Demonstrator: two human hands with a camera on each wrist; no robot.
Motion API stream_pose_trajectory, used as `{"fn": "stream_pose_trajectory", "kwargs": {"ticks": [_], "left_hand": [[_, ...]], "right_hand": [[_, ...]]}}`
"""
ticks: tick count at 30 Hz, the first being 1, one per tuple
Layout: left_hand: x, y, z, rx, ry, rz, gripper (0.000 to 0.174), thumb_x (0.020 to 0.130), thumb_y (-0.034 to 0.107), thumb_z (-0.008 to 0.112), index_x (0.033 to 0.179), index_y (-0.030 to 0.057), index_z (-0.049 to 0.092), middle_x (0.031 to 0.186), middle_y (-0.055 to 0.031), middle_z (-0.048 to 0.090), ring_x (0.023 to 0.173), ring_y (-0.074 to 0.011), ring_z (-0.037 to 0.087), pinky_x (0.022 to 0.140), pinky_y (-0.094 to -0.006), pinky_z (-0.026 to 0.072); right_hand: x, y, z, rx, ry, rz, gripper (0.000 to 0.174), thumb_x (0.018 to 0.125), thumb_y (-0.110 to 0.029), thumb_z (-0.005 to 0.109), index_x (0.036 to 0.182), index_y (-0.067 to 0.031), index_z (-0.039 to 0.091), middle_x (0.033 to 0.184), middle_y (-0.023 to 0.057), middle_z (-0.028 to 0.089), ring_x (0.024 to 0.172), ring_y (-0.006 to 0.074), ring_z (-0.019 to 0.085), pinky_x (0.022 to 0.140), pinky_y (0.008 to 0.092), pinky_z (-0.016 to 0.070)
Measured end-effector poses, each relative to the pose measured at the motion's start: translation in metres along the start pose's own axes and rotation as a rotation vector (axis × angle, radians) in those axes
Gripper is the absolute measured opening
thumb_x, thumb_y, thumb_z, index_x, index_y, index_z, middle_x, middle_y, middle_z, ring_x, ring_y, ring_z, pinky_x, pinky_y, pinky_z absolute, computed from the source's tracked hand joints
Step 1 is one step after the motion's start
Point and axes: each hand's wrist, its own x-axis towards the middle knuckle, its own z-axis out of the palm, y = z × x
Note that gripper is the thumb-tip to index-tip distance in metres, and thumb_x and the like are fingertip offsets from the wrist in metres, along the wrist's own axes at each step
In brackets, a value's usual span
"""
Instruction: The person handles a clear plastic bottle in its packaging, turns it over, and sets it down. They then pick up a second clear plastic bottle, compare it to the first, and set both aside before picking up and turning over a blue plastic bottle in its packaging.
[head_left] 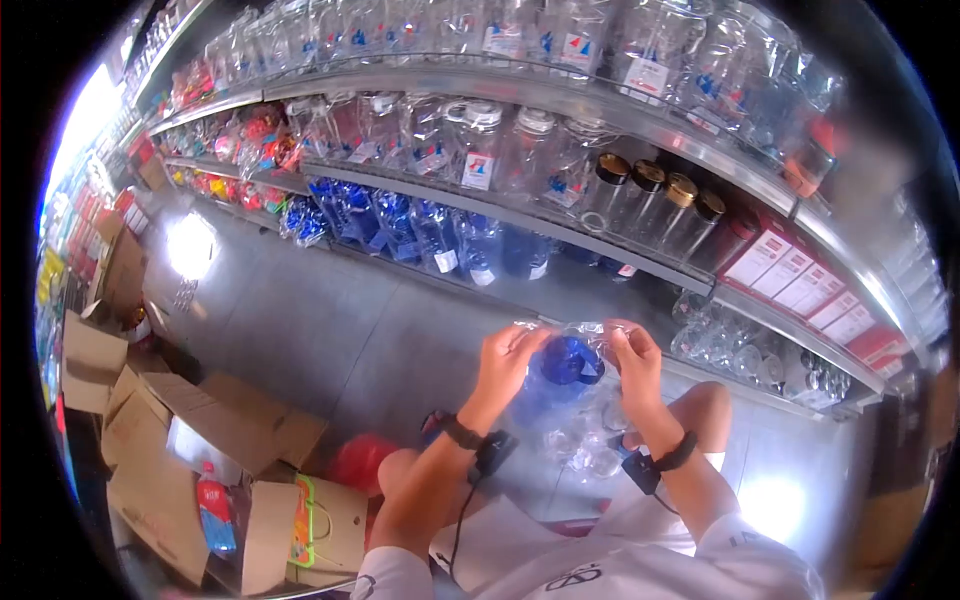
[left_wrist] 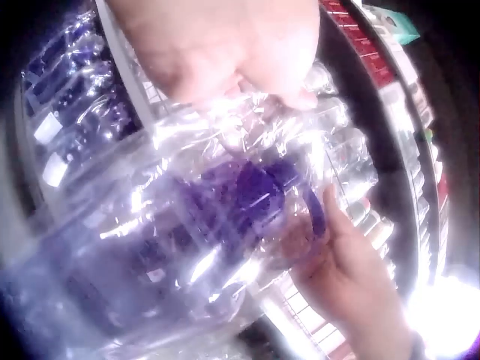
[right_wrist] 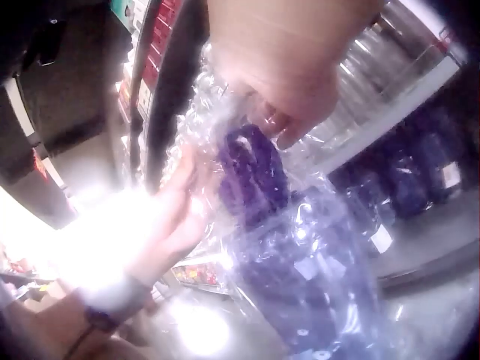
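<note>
A blue bottle with a dark blue looped cap stands in a clear plastic bag between the two hands. The left hand pinches the bag's top edge on one side, and the right hand pinches it on the other. In the left wrist view the left hand grips the crinkled film above the cap, with the right hand beyond. The right wrist view shows the right hand on the film beside the cap, the left hand opposite.
Shelves of bagged clear bottles run across the front, with bagged blue bottles lower down. Black-lidded jars and red-white boxes are at the right. Bagged clear bottles lie near the knees; open cartons stand at lower left.
</note>
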Motion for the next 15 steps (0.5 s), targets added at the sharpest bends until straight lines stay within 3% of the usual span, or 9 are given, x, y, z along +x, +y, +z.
{"fn": "stream_pose_trajectory", "kwargs": {"ticks": [3,5,8,11,15], "left_hand": [[0.001,-0.005,-0.001,-0.093,0.1,0.037,0.016,0.095,0.01,0.066,0.092,-0.0058,0.069,0.09,-0.008,0.072,0.08,-0.009,0.066,0.072,-0.0234,0.0536],[0.002,0.001,-0.005,-0.117,0.129,0.072,0.016,0.094,0.01,0.067,0.091,-0.0061,0.069,0.087,-0.0068,0.072,0.078,-0.0086,0.066,0.069,-0.0235,0.0541],[-0.003,0.023,-0.01,0.104,0.171,0.117,0.016,0.092,0.01,0.07,0.091,-0.0063,0.069,0.084,-0.006,0.071,0.074,-0.008,0.064,0.064,-0.0222,0.0523],[-0.006,0.035,-0.016,0.086,0.142,0.056,0.015,0.093,0.002,0.065,0.102,-0.0089,0.068,0.096,-0.0109,0.073,0.088,-0.0139,0.069,0.081,-0.0258,0.0558],[-0.009,0.036,-0.022,-0.092,0.108,0.04,0.018,0.091,0.005,0.069,0.104,-0.0066,0.069,0.097,-0.0097,0.072,0.089,-0.0133,0.068,0.079,-0.0257,0.0552]], "right_hand": [[-0.002,0.01,-0.002,-0.067,-0.017,-0.097,0.016,0.095,-0.012,0.067,0.106,-0.002,0.063,0.092,-0.0006,0.065,0.08,0.0055,0.058,0.073,0.0214,0.0466],[-0.007,0.006,-0.004,-0.159,-0.017,-0.065,0.013,0.093,-0.008,0.068,0.102,-0.0027,0.061,0.091,0.0,0.066,0.081,0.0062,0.059,0.075,0.0217,0.0474],[-0.011,-0.007,0.003,-0.202,-0.045,-0.132,0.012,0.092,-0.005,0.068,0.099,-0.0033,0.059,0.09,0.0018,0.066,0.082,0.0079,0.062,0.075,0.0223,0.0488],[-0.017,-0.025,0.015,-0.161,-0.068,-0.249,0.012,0.093,-0.003,0.067,0.097,-0.0036,0.056,0.089,0.0044,0.067,0.082,0.01,0.064,0.074,0.0234,0.0501],[-0.027,-0.045,0.031,-0.168,-0.083,-0.381,0.012,0.095,-0.004,0.063,0.097,-0.0042,0.052,0.087,0.0067,0.065,0.08,0.012,0.064,0.073,0.0258,0.0517]]}}
